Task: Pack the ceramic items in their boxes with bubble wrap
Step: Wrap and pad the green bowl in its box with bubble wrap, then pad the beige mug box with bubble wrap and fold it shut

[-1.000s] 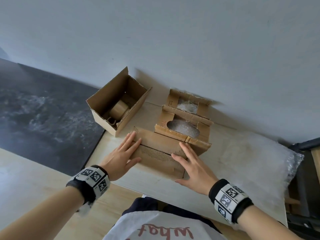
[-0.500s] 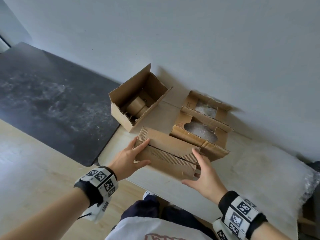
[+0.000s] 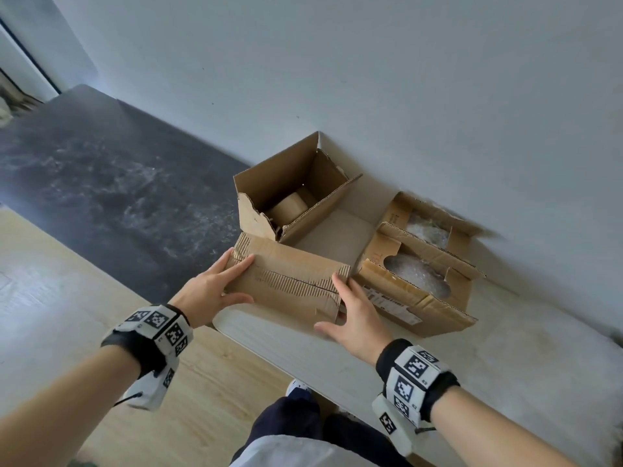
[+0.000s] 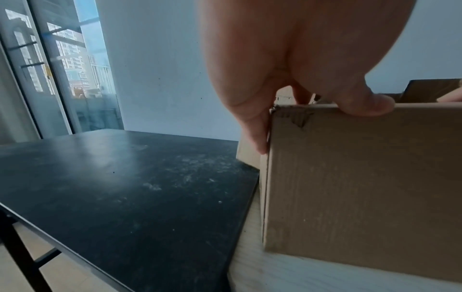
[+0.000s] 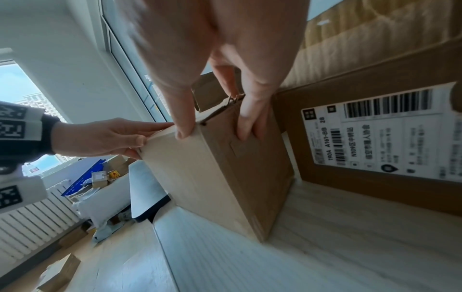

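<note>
Three cardboard boxes stand on the pale worktop (image 3: 505, 365) by the wall. The closed box (image 3: 286, 278), at centre frame, looks done: its flaps are down and both hands are on it. The labelled box (image 3: 414, 284) just to its right is still open, with bubble wrap (image 3: 418, 274) showing through its flaps, so I judge it filled but not shut. The open box (image 3: 290, 190) above centre holds a brown, mug-like item (image 3: 288, 207) with no wrap on it that I can see; that one seems still to be packed. The left hand (image 3: 210, 294) clasps the closed box's left end, thumb over the top edge, fingers down the side. The right hand (image 3: 354, 315) does the same at the right end, fingers fairly straight, a loose steadying grip.
</note>
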A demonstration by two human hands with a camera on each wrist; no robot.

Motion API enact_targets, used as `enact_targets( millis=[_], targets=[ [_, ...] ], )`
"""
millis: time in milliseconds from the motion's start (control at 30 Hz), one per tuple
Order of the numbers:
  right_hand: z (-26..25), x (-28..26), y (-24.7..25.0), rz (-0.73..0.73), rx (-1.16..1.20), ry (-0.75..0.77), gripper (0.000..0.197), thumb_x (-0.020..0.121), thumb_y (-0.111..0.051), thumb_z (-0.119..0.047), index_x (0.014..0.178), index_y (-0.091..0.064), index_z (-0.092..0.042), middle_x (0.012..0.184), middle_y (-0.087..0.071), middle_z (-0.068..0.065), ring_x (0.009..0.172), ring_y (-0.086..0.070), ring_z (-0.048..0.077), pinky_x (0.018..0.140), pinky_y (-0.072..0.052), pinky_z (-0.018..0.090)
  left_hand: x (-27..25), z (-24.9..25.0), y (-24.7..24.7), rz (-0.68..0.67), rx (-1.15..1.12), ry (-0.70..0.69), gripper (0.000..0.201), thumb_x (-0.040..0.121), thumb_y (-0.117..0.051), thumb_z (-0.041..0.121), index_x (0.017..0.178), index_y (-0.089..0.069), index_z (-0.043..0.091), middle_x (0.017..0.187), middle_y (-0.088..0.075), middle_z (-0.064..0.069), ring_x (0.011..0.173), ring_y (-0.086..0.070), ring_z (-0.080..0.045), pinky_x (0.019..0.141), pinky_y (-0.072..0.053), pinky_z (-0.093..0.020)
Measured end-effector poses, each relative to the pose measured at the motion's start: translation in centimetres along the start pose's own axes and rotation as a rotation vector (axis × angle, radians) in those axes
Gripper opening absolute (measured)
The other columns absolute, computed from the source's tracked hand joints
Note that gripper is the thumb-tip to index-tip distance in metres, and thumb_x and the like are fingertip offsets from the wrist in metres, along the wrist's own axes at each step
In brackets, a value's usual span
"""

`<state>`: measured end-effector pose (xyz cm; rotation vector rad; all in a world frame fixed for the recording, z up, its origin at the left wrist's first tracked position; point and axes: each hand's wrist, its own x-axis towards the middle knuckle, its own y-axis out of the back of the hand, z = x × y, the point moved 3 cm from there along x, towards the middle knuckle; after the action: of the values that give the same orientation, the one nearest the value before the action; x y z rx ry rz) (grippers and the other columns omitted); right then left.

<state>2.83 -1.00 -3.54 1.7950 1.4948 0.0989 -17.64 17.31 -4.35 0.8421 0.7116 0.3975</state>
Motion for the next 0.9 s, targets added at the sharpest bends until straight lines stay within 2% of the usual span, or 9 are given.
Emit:
enact_targets(
  millis=[100,200,300,433,500,533,600,733,900],
  targets=[
    [0.0,-0.3,-0.2,-0.009,-0.041,-0.012,0.091,0.083,-0.069,-0.039,0.151,-0.009,-0.029,0.159,-0.001,0.006,0.146,-0.011,0.021,0.113,-0.020,0.030,-0.2,0.1,-0.1,0.025,0.068,-0.050,0.084,0.079,-0.041,0.062,0.144,0.008,0.042,0.157,0.018,0.005,0.139,-0.029,-0.019,0.108,-0.036,-0.031],
    [-0.5,-0.9,0.3,0.022,-0.193,0.028,0.089,0.083,-0.066,-0.045,0.151,-0.012,-0.026,0.158,0.004,0.006,0.146,-0.010,0.023,0.113,-0.024,0.030,-0.6,0.6,-0.6,0.058,0.327,-0.114,0.086,0.079,-0.017,0.071,0.144,0.020,0.030,0.152,0.031,0.004,0.143,0.019,-0.017,0.118,0.004,-0.033],
    [-2.2,-1.1,2.3,0.057,-0.330,0.095,0.080,0.084,-0.059,-0.054,0.148,-0.024,-0.021,0.158,0.001,0.003,0.143,-0.018,0.021,0.108,-0.034,0.034,-1.2,1.5,-0.2,0.047,0.293,-0.078,0.092,0.076,-0.012,0.076,0.142,0.028,0.026,0.152,0.029,0.006,0.138,0.029,-0.012,0.114,0.017,-0.035],
    [-5.9,2.4,8.6,0.228,-0.313,0.183,0.060,0.089,-0.051,-0.050,0.137,-0.042,-0.015,0.145,-0.037,0.003,0.128,-0.043,0.015,0.098,-0.035,0.023,-0.3,2.9,3.4,0.231,-0.283,0.175,0.089,0.086,-0.034,0.068,0.151,0.002,0.020,0.159,-0.011,-0.002,0.146,-0.009,-0.018,0.117,-0.011,-0.036],
    [-8.0,6.0,12.1,0.294,-0.290,0.155,0.050,0.092,-0.052,-0.045,0.131,-0.049,-0.014,0.134,-0.049,0.003,0.121,-0.049,0.016,0.094,-0.034,0.022,1.6,3.2,5.8,0.321,-0.455,0.360,0.077,0.088,-0.044,0.063,0.140,-0.036,0.008,0.124,-0.059,-0.007,0.110,-0.057,-0.024,0.089,-0.048,-0.033],
    [-8.8,8.0,13.4,0.307,-0.286,0.122,0.046,0.093,-0.053,-0.042,0.129,-0.050,-0.013,0.131,-0.052,0.005,0.119,-0.050,0.018,0.092,-0.035,0.023,2.8,3.5,6.9,0.328,-0.505,0.419,0.066,0.085,-0.047,0.064,0.115,-0.057,0.005,0.090,-0.064,-0.004,0.077,-0.061,-0.018,0.066,-0.049,-0.028],
    [-10.0,12.1,15.1,0.301,-0.287,0.042,0.043,0.093,-0.055,-0.037,0.127,-0.051,-0.010,0.130,-0.054,0.009,0.118,-0.051,0.023,0.094,-0.038,0.028,5.0,4.0,8.6,0.281,-0.558,0.498,0.057,0.081,-0.053,0.066,0.076,-0.053,0.009,0.062,-0.048,0.001,0.052,-0.045,-0.012,0.050,-0.035,-0.025],
    [-10.3,18.0,15.7,0.233,-0.331,-0.128,0.041,0.090,-0.058,-0.030,0.123,-0.053,-0.005,0.125,-0.058,0.013,0.114,-0.055,0.029,0.090,-0.043,0.032,8.4,4.6,9.2,0.131,-0.590,0.533,0.046,0.083,-0.064,0.050,0.090,-0.054,0.005,0.080,-0.061,-0.007,0.072,-0.061,-0.020,0.060,-0.050,-0.029],
    [-9.3,21.5,15.1,0.131,-0.433,-0.246,0.036,0.087,-0.060,-0.015,0.121,-0.057,-0.005,0.121,-0.062,0.013,0.109,-0.059,0.029,0.084,-0.047,0.028,10.2,4.4,9.2,0.130,-0.532,0.538,0.015,0.087,-0.058,0.010,0.075,-0.052,0.003,0.074,-0.061,-0.012,0.067,-0.059,-0.022,0.065,-0.052,-0.031]
  ],
)
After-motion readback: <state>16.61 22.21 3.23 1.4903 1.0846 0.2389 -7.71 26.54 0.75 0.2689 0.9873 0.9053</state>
